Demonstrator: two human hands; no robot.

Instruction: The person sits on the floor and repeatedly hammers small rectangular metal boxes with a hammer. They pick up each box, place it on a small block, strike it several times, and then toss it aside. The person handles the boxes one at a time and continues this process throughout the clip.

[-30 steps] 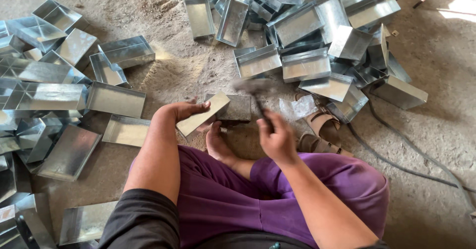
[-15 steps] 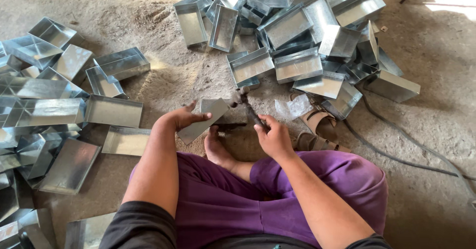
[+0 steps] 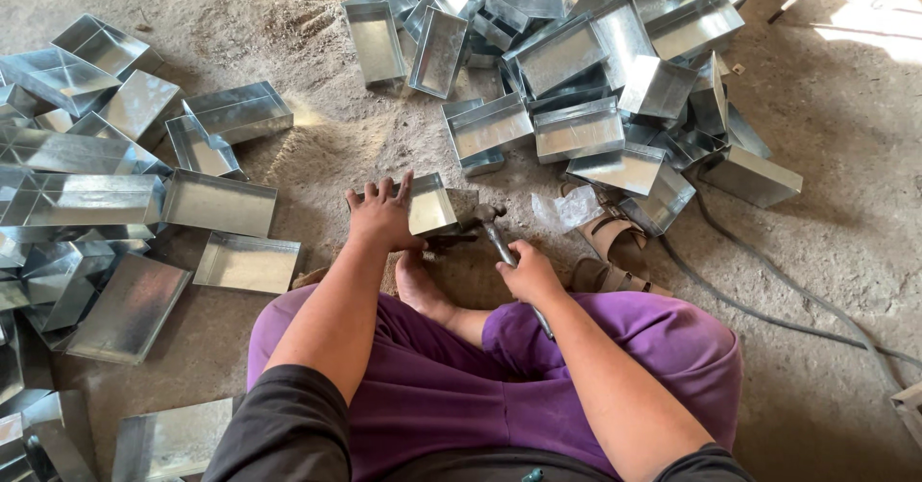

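Here the metal tray [image 3: 429, 204] is pressed flat under the spread left hand [image 3: 382, 215] while the hammer [image 3: 495, 232], gripped tight in the right hand [image 3: 526, 273], is best struck squarely at the edge.

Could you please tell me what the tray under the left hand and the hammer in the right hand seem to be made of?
Tray: apparently thin sheet metal, possibly galvanised steel, judging by its bright, mottled silver sheen and crisp folded walls. Hammer: the head looks like dark, dull metal; the handle's material is unclear, as the right hand covers much of it. The left hand rests on the tray.
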